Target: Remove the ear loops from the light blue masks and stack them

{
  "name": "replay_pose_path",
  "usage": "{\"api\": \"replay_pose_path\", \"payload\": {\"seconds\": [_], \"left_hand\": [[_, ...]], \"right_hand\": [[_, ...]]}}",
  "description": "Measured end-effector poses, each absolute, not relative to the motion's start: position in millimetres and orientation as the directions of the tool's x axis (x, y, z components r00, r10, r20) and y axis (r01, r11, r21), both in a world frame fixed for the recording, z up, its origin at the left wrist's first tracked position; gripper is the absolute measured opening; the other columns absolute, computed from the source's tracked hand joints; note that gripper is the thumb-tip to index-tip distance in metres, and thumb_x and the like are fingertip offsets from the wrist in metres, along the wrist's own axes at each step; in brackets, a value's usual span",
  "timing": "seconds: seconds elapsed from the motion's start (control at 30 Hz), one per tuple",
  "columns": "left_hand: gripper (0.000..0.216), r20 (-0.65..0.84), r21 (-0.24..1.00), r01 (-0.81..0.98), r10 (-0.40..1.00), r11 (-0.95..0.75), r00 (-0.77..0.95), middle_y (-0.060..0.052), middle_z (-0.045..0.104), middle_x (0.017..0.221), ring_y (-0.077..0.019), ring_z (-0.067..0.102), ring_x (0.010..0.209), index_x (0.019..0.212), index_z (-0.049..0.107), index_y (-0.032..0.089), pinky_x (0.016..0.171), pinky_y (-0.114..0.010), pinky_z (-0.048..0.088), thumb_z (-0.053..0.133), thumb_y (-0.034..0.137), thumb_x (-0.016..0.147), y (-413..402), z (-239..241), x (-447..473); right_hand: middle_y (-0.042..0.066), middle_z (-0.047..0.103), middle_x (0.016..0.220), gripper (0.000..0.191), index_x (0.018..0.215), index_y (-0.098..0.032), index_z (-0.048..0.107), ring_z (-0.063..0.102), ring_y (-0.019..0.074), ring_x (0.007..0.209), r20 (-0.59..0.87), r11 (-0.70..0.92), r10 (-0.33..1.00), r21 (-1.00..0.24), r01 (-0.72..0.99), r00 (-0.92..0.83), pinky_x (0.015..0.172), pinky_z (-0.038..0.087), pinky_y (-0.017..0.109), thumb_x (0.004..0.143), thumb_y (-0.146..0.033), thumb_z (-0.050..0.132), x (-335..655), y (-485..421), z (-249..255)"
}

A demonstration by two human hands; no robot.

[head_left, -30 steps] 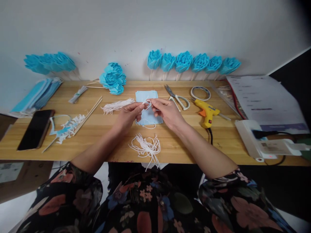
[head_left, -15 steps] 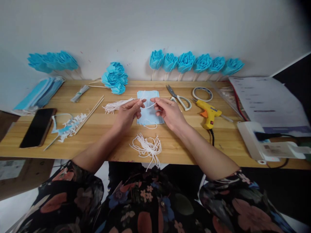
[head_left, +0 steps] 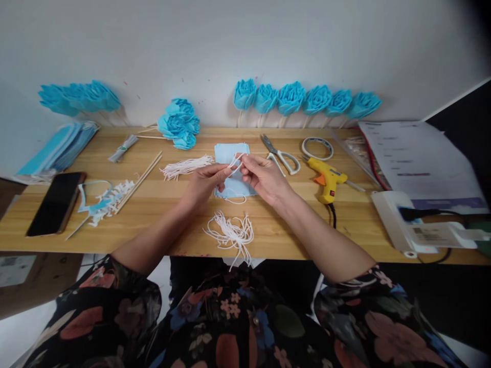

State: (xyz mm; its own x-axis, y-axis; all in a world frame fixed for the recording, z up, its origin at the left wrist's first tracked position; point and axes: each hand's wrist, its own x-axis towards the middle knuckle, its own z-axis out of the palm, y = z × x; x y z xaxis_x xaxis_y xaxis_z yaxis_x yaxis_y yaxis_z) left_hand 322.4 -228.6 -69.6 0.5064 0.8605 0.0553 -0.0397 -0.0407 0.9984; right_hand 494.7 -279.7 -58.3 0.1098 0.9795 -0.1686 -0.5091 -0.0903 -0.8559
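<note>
Left grip (head_left: 205,180): thumb and finger pinched on white cord (head_left: 236,160)
Right grip (head_left: 264,176): narrow, pinching the same cord
White cord: looped between the two grips, over the blue sheets (head_left: 223,152) on the counter (head_left: 163,191)

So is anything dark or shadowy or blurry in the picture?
In the head view, the top right corner fades to black; in the head view, faint shadows fall on the wall by the blue roses; also in the head view, the printed sheet is too blurred to read, and the white cord between left hand and right hand looks soft.
</note>
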Motion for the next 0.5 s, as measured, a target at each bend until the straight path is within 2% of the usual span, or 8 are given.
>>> {"api": "replay_pose_path", "payload": {"seconds": [0.23,0.5], "left_hand": [[0.038,0.084,0.995,0.009,0.852,-0.104,0.516,0.002,0.058,0.055,-0.0083,0.049,0.052,0.070,0.077,0.019,0.053,-0.024,0.038,0.086,0.055,0.075,-230.8,-63.4,323.5],[0.041,0.117,0.993,-0.046,0.854,-0.108,0.506,-0.002,0.066,0.070,-0.0090,0.053,0.057,0.084,0.081,0.020,0.056,-0.025,0.041,0.075,0.060,0.086,-226.9,-73.8,320.4]], "right_hand": [[-0.003,0.057,0.067,0.016,0.080,-0.020,0.078,0.050,0.0075,0.062,-0.153,-0.065,0.980,-0.857,-0.511,0.131,0.054,0.046,0.020,0.075,-0.032,0.088,495.9,-279.2,-56.7],[-0.003,0.059,0.068,0.023,0.074,-0.021,0.076,0.050,0.0082,0.064,-0.127,-0.052,0.982,-0.893,-0.446,0.142,0.055,0.044,0.022,0.068,-0.038,0.090,495.4,-280.8,-59.4]]}}
